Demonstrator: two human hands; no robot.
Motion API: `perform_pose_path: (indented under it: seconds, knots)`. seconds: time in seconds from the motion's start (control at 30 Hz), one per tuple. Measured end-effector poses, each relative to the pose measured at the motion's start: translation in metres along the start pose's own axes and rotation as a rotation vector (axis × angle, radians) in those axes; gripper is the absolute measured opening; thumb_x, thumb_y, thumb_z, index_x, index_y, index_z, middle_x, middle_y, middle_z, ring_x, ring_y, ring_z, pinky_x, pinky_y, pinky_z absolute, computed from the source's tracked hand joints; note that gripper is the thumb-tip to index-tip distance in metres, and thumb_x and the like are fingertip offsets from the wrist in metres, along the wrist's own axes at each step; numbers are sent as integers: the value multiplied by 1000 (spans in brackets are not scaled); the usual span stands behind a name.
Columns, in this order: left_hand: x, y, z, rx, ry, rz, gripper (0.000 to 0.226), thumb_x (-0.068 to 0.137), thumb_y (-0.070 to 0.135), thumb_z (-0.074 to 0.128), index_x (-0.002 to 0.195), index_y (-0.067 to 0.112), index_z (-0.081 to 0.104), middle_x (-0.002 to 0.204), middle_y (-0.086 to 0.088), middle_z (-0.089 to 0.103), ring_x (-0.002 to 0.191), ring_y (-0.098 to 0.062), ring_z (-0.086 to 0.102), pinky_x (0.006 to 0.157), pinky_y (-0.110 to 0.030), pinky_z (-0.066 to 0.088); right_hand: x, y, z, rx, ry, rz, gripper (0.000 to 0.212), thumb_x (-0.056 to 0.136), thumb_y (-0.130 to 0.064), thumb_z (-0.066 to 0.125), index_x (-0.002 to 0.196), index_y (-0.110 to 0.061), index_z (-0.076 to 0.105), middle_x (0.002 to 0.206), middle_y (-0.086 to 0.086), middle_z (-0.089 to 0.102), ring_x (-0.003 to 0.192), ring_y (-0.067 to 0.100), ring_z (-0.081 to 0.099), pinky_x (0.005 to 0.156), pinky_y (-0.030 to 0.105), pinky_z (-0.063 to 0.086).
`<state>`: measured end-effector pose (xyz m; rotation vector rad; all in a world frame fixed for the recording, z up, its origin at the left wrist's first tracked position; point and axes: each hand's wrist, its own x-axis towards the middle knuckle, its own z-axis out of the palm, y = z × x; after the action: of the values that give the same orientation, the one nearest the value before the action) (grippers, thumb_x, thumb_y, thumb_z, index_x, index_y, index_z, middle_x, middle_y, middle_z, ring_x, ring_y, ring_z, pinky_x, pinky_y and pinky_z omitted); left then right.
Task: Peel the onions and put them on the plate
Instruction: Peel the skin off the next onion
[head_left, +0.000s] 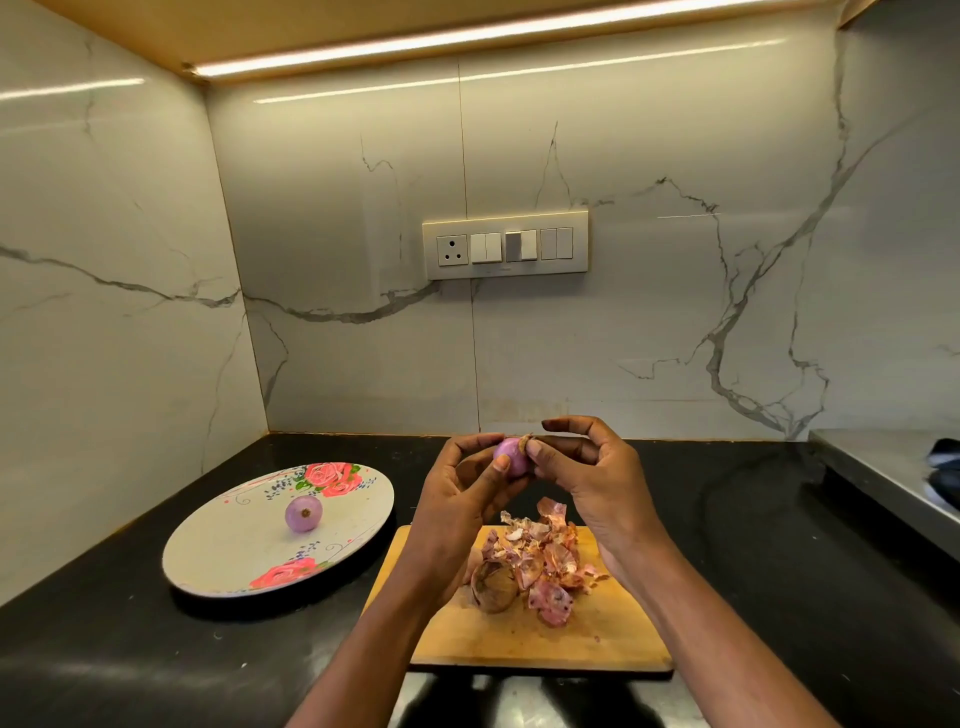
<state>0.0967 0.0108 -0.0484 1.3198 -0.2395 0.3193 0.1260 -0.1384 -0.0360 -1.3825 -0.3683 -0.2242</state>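
Observation:
I hold a small purple onion in the air above the wooden cutting board. My left hand grips it from the left with thumb and fingers. My right hand pinches the dry tip at its top right. One peeled onion lies on the white floral plate at the left. An unpeeled brown onion sits on the board beside a pile of pink onion skins.
The black countertop runs into a corner of marble walls at the back and left. A switch panel is on the back wall. A steel surface with a dark object on it stands at the right edge.

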Motion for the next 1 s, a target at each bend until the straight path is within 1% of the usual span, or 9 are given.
perform_pose_path:
  seconds: [0.1, 0.2, 0.37, 0.43, 0.53, 0.67, 0.77, 0.83, 1.0]
  knots:
    - [-1, -1, 1, 118, 21, 30, 43, 84, 20, 72, 124, 16, 57, 118, -4, 71, 110, -18, 70, 91, -31, 58, 1, 0, -1, 5, 8, 7, 37, 82, -19, 79, 115, -21, 63, 95, 1, 78, 90, 16, 75, 81, 40, 59]
    - [-1, -3, 1, 164, 49, 63, 41, 85, 19, 74, 123, 19, 59, 116, 2, 72, 108, -13, 70, 86, -26, 58, 2, 2, 0, -22, 10, 1, 38, 84, -18, 78, 118, -21, 61, 98, 2, 77, 91, 17, 75, 82, 38, 61]
    - [-1, -4, 1, 168, 66, 67, 44, 81, 24, 74, 123, 19, 59, 115, 1, 72, 109, -15, 70, 90, -31, 58, 3, 6, 3, -73, -3, -4, 18, 90, -18, 72, 108, -21, 68, 99, 1, 76, 95, 16, 73, 85, 38, 61]
    - [0, -4, 0, 126, 74, 50, 45, 81, 23, 73, 123, 17, 59, 115, -3, 72, 108, -18, 71, 91, -33, 58, 2, 6, 3, -127, -34, -50, 13, 92, -18, 70, 104, -20, 71, 98, 0, 76, 95, 15, 73, 82, 32, 62]
    - [1, 0, -3, 46, 72, 15, 45, 82, 21, 70, 125, 13, 59, 115, -7, 73, 106, -21, 72, 86, -30, 60, 2, 4, 1, -194, -71, -134, 15, 92, -18, 69, 106, -22, 74, 97, -5, 76, 93, 10, 72, 76, 24, 60]
    - [1, 3, -5, 45, 58, 2, 37, 88, 22, 66, 124, 14, 60, 111, -6, 74, 103, -22, 73, 82, -29, 61, 2, 4, -3, -419, -76, -290, 20, 90, -24, 73, 109, -27, 74, 99, -14, 74, 95, 0, 69, 80, 16, 56]
    - [1, 4, -6, 108, 40, 1, 37, 88, 29, 65, 123, 18, 61, 109, -2, 75, 102, -20, 72, 82, -29, 60, 1, 2, -5, -504, -44, -389, 17, 87, -26, 74, 104, -31, 74, 97, -18, 72, 94, -5, 66, 78, 7, 51]
    - [0, 5, -6, 136, 20, 4, 40, 83, 32, 66, 122, 20, 62, 112, -2, 73, 105, -20, 71, 83, -29, 59, 1, 2, -7, -510, -15, -427, 14, 86, -25, 75, 99, -31, 74, 92, -19, 71, 92, -5, 64, 75, 5, 49]
    - [-1, 5, -3, 114, 2, 10, 42, 81, 25, 69, 121, 16, 62, 113, -5, 73, 105, -19, 72, 86, -29, 59, 2, 8, -10, -651, 36, -506, 11, 88, -29, 73, 98, -28, 72, 89, -18, 66, 85, -1, 63, 68, 8, 50]
